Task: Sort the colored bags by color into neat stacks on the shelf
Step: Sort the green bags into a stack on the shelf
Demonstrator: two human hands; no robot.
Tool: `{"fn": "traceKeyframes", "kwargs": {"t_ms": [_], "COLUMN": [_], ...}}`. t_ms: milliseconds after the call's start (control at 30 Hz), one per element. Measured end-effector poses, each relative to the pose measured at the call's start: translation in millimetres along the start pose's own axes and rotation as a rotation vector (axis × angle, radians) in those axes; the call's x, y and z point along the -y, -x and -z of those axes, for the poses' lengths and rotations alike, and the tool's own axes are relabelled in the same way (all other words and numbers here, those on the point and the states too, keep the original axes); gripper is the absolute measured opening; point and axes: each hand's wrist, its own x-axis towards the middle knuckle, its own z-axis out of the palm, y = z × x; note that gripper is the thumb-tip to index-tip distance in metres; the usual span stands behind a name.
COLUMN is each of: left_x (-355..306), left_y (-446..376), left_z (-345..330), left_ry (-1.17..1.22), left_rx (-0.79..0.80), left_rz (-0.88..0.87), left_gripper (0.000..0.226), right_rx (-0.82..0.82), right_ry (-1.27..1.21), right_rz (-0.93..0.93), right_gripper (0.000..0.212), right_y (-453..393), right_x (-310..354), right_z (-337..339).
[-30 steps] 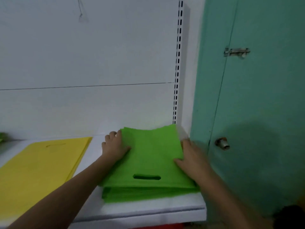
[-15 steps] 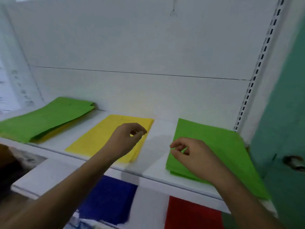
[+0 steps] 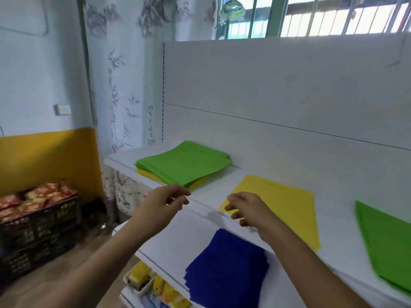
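A mixed pile lies at the left end of the white top shelf, green bags on top and yellow bags showing beneath. A yellow stack lies in the middle and a green stack at the right edge. Blue bags lie on the lower shelf. My left hand hovers in front of the mixed pile, fingers loosely curled, holding nothing. My right hand hangs over the yellow stack's near corner, also empty.
A black crate of red snack packets stands on the floor at left. Yellow packets in a tray sit on a lower shelf. The white back panel rises behind the top shelf, with a barred window above.
Both hands left the right green stack and moved left along the shelf. My view swung left, bringing the mixed pile close to my left hand.
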Motion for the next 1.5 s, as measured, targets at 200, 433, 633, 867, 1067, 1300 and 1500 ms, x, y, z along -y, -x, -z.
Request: {"fn": "traceKeyframes", "kwargs": {"t_ms": [200,433,633,867,1067,1300,1500], "left_x": [61,125,175,198,191,214,215], "left_y": [-23,-139,-254,-287,-290,-311,-336], "left_z": [66,126,104,55,49,86,92], "left_ry": [-0.083,-0.195,-0.318,-0.513,-0.439,-0.300,0.594], "left_rx": [-0.003,0.107,0.203,0.526,0.624,0.585,0.657], "left_rz": [0.021,-0.002,0.001,-0.142,-0.274,-0.324,0.056], "left_gripper": [0.019,0.029,0.043,0.052,0.058,0.058,0.056], "right_rx": [-0.009,-0.155,-0.262,-0.352,-0.544,-0.724,-0.792], "right_ry": [0.073,0.154,0.276,0.313,0.344,0.698,0.267], "right_rz": [-0.123,-0.220,-0.151,-0.143,-0.129,-0.103,0.075], "right_gripper": [0.032,0.051,0.043,0.018,0.013,0.028,0.023], "right_y": [-85,-176,-214,-225,-213,-189,-158], "right_x": [9,16,25,17,22,57,110], "right_z": [-61,-82,-88,-100,-103,-132,-162]}}
